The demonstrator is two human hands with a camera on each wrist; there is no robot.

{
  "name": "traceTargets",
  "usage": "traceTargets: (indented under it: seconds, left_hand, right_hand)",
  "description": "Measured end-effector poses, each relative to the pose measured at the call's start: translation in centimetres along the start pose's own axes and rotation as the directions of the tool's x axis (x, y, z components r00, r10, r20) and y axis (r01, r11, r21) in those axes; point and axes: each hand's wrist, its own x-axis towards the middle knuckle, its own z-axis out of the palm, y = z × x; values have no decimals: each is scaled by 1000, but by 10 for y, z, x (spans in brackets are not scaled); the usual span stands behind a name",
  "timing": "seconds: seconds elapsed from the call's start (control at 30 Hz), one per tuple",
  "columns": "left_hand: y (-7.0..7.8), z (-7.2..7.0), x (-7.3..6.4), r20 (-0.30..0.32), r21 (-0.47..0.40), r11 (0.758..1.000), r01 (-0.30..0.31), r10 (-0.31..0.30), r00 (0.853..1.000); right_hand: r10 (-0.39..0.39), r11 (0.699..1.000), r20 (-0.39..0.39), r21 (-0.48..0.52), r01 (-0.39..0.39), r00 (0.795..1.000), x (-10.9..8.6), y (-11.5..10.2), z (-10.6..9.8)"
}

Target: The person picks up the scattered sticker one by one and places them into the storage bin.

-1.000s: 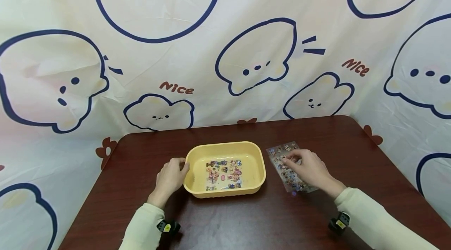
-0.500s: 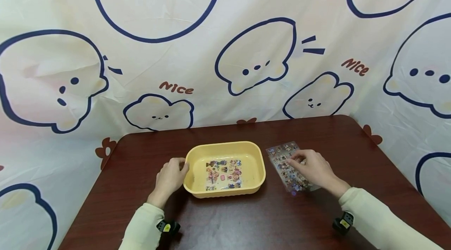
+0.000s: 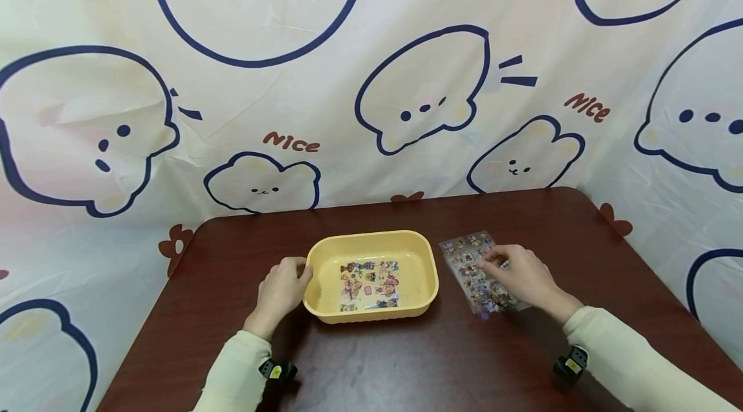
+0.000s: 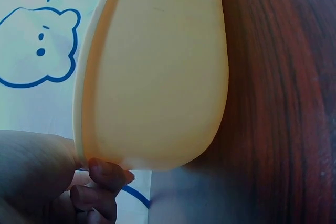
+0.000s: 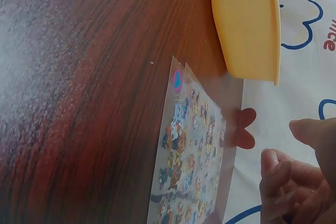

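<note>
My left hand (image 3: 280, 293) grips the left end of a yellow plastic tray (image 3: 428, 270). In the left wrist view its fingers (image 4: 107, 174) curl under the rim against the outer wall. A sheet of cartoon stickers (image 3: 369, 286) lies flat on the tray's bottom. My right hand (image 3: 525, 276) hovers over clear sticker sheets (image 3: 471, 265) to the right of the tray and covers part of them. Its thumb and index finger stand apart in the right wrist view, with nothing between them. Two overlapping sheet edges (image 5: 181, 129) show there, one with a round purple-blue sticker.
The dark red-brown wooden table (image 3: 371, 367) carries the tray and the sheets. Behind it and at both sides hangs a pale curtain (image 3: 325, 96) printed with blue cartoon outlines. Each wrist wears a small black camera (image 3: 571, 365).
My right hand has drifted slightly to the right over the sticker sheets. My left hand and the tray have kept their place.
</note>
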Motion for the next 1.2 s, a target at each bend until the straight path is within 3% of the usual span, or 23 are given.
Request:
traceTargets:
  seconds: [1.2]
  left_hand:
    - [1, 1, -1, -5, 5, 1000, 8, -8, 1000]
  right_hand:
    - [34, 998, 26, -50, -33, 999, -7, 28, -5]
